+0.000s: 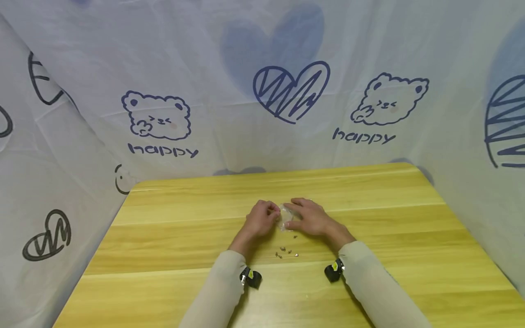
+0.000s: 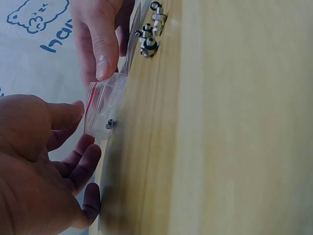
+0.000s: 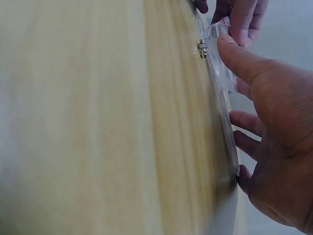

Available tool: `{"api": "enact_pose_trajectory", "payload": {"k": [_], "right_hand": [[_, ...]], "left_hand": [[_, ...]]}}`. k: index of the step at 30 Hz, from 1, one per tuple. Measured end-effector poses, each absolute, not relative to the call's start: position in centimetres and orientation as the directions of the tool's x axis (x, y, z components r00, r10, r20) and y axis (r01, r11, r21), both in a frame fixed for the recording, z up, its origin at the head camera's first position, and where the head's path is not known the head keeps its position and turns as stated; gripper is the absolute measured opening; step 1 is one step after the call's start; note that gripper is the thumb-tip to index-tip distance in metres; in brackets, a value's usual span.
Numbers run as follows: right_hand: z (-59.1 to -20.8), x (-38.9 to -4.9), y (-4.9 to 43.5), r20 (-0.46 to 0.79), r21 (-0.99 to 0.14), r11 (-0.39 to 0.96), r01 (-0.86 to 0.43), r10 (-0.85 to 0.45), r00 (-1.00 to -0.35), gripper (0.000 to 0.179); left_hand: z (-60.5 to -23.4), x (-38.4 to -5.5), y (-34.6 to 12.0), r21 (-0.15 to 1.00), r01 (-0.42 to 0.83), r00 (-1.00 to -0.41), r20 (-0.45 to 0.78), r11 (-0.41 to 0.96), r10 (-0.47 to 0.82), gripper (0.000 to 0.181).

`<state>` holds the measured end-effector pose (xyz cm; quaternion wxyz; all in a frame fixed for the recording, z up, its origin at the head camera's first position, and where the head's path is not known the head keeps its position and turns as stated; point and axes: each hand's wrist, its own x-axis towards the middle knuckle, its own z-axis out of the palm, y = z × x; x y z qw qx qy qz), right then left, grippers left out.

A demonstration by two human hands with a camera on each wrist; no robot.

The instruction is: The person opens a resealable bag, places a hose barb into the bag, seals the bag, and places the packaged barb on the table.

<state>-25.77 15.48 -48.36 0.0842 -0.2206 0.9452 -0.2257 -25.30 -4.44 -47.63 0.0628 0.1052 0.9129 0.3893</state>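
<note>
A small clear zip-lock bag (image 1: pixel 285 218) with a red stripe along its mouth is between the two hands, close over the table. Inside it, a small metal piece (image 2: pixel 110 124) shows near the lower side. My left hand (image 1: pixel 261 218) pinches the striped edge between thumb and fingers. From the other side my right hand (image 1: pixel 311 218) holds the bag, its thumb (image 3: pixel 239 56) across the near face and a finger behind; the other fingers spread out low by the table. Beneath the right fingers lies another flat piece of clear plastic (image 3: pixel 226 129).
Several small shiny metal pieces (image 1: pixel 283 249) lie scattered on the wood-grain table (image 1: pixel 164 255), on the near side of the hands. One single piece (image 1: pixel 295 237) sits closer to the right hand. A white printed cloth (image 1: pixel 229 136) hangs behind the table and along its sides.
</note>
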Motion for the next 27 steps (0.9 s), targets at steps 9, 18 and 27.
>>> {"api": "enact_pose_trajectory", "payload": {"k": [9,18,27], "right_hand": [[-48.4,-26.0,15.4,-0.058,-0.461,0.801,-0.383,-0.458,-0.887,0.068],[-48.3,-26.0,15.4,-0.047,-0.452,0.802,-0.392,-0.460,-0.887,0.067],[-48.3,-25.7,15.4,-0.057,-0.464,0.802,-0.376,-0.451,-0.891,0.066]], "left_hand": [[-47.5,-25.4,-4.5,0.696,0.152,-0.969,-0.037,0.702,0.246,0.012],[-47.3,-24.9,-4.8,0.681,0.176,-0.970,-0.005,0.711,0.245,0.017],[-46.6,-23.2,-5.5,0.691,0.198,-0.961,-0.001,0.695,0.275,0.022]]}}
